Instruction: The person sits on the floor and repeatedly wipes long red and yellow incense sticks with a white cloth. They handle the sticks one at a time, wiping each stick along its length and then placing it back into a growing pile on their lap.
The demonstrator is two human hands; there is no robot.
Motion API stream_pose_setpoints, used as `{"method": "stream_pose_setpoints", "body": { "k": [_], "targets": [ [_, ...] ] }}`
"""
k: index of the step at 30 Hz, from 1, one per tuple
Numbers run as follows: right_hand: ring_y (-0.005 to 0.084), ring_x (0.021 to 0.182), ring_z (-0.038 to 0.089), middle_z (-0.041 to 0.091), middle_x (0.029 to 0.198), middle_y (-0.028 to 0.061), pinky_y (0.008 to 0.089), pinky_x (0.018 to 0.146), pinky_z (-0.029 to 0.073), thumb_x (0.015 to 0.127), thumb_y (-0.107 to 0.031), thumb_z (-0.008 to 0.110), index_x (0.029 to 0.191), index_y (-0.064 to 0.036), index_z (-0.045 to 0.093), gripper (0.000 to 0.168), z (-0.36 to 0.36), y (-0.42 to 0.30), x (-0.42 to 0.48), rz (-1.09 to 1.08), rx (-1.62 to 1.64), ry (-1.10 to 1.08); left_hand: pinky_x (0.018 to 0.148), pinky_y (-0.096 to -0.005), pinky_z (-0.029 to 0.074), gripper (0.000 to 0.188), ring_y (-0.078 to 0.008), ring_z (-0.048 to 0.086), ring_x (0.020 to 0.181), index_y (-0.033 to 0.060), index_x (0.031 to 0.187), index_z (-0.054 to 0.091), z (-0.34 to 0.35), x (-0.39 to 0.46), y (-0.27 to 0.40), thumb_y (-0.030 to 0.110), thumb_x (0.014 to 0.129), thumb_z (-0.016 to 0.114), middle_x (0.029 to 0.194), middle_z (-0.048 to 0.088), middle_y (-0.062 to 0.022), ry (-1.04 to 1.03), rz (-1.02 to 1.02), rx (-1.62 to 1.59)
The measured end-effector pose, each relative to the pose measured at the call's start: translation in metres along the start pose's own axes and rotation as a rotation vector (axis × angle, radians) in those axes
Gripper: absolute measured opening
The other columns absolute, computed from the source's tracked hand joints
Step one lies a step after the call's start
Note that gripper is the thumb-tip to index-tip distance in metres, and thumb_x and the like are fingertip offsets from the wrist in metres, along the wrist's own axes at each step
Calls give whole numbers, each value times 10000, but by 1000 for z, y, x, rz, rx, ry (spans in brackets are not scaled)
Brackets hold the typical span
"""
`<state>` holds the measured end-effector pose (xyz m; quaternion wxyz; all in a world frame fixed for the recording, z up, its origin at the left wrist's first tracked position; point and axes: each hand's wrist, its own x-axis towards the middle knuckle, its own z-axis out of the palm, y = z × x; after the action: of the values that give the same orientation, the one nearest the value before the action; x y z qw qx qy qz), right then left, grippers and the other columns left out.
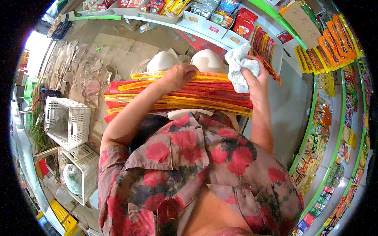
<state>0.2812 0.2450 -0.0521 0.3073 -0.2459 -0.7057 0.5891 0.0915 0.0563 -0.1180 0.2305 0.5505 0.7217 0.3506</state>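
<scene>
Across my lap lies a layer of long, narrow plastic snack packets, red with yellow edges. My left hand is curled over the middle of the topmost yellow-orange packet, its fingertips partly hidden. A crumpled white cloth is gripped in my right hand, thumb in front. The cloth covers the right end of that top packet, so whether the fingers also pinch it is hidden. Just beyond the packets rise my two knees in pale cloth.
Shelves with bagged snacks curve along the right. Ahead, a shelf holds white display boxes and more long packets. White plastic crates stand at left, one holding a round pale green thing. Flattened cardboard covers the floor.
</scene>
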Motion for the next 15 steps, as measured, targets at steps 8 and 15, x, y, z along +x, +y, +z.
{"method": "stream_pose_setpoints", "body": {
  "k": [8, 15],
  "targets": [
    [280, 970, 610, 628, 1020, 128, 394, 849, 475, 695, -77, 673, 1225, -85, 484, 563, 61, -16, 19, -509, -368, -374, 740, -426, 466, 158, -329, 602, 821, 57, 901, 629, 3, 4, -4, 101, 752, 595, 876, 623, -148, 352, 209, 319],
    [353, 873, 626, 641, 914, 162, 464, 723, 502, 690, -70, 660, 1078, -73, 530, 409, 86, -8, 9, -510, -832, -529, 694, -383, 417, 322, -285, 563, 827, 70, 898, 595, -37, -10, 28, -12, 588, 628, 891, 591, -90, 427, 452, 434]
  ]
}}
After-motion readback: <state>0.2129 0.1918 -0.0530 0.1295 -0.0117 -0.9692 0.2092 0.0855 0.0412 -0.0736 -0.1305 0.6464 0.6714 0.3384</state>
